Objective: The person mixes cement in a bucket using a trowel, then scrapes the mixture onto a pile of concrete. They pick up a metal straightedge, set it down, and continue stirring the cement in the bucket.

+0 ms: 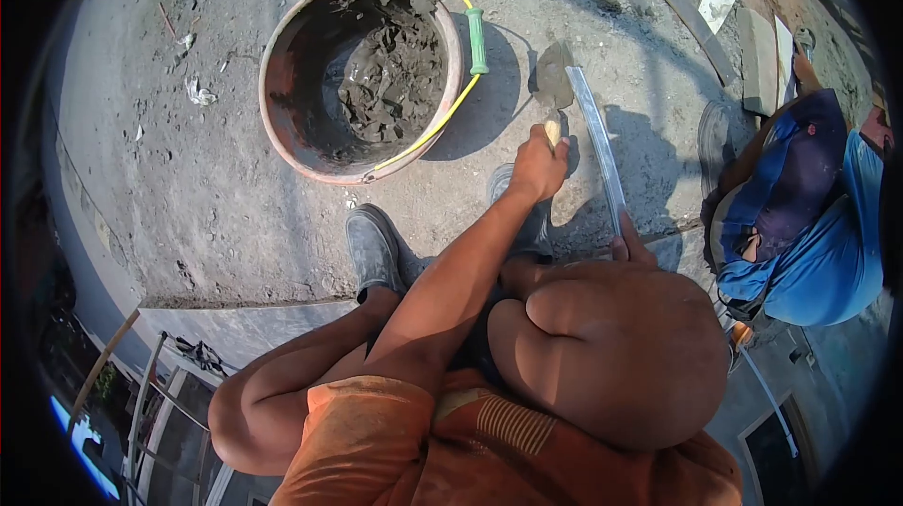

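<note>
Left grip (541, 166) closed round the handle of a trowel (555, 78), blade pointing away from the body, on the right of a bucket (299, 73) part-filled with wet grey mix (395, 83). Right grip (635, 245), half hidden by the knee (621, 346), closed on the near end of a metal bar (598, 134); far end beside the trowel blade, contact unclear. Bucket stands on rough concrete (207, 224). Second person (818, 252), in blue, at right.

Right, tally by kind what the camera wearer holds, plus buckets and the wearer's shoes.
Trowel, in the left hand: 1
Metal bar, in the right hand: 1
Bucket: 1
Shoes: 2
Total: 5
</note>
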Motion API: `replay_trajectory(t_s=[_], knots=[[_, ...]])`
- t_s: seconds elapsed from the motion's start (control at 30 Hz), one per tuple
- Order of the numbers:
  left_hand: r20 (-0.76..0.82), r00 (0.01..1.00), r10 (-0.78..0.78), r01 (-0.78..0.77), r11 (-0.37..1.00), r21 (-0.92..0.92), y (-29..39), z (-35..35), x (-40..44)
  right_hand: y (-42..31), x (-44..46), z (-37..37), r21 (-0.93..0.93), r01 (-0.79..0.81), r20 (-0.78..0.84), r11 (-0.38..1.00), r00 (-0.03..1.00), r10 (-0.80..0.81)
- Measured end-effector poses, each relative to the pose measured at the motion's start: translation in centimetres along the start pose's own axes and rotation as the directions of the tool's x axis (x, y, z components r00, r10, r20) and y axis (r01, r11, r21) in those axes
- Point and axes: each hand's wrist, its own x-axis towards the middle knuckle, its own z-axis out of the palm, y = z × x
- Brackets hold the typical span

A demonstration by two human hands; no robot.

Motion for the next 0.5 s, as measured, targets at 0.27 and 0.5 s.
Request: replay_trajectory(t_s=[0.27, 0.5], knots=[[0.012, 0.999, -0.036, 0.036, 0.999, 0.0, 0.8, 0.1, 0.3, -1.4, -3.4, 0.0, -0.031, -0.11, 0.074, 0.993, 0.991, 0.112], [0.089, 0.995, -0.041, 0.047, 0.997, -0.062, -1.1, -0.2, 1.0, -3.2, 3.9, 1.7, -0.179, 0.008, -0.035, 0.984, 0.999, -0.014]])
